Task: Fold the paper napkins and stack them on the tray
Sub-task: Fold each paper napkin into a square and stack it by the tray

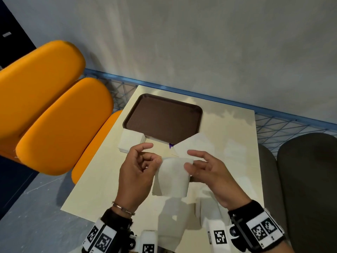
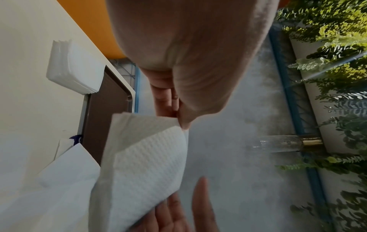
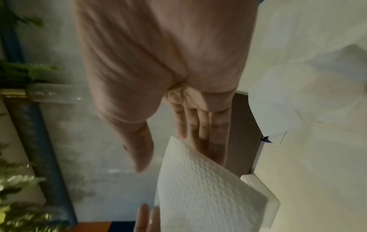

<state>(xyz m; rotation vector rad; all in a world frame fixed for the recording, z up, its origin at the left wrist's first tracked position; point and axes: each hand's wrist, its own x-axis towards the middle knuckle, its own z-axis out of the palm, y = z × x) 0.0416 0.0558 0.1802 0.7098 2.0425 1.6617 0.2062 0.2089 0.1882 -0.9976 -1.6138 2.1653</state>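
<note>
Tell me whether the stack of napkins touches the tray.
Touching. In the left wrist view the stack of napkins overlaps the tray rim at its near corner; the head view shows the same overlap, with no gap.

A pale cream table (image 1: pixel 102 179) carries a dark brown tray (image 1: pixel 162 117) at its far side. A stack of white napkins (image 1: pixel 130 141) lies on the table, touching the tray's near left corner. A single sheet of white paper (image 1: pixel 198 145), possibly an unfolded napkin, lies just beside the tray's near right corner.
</note>
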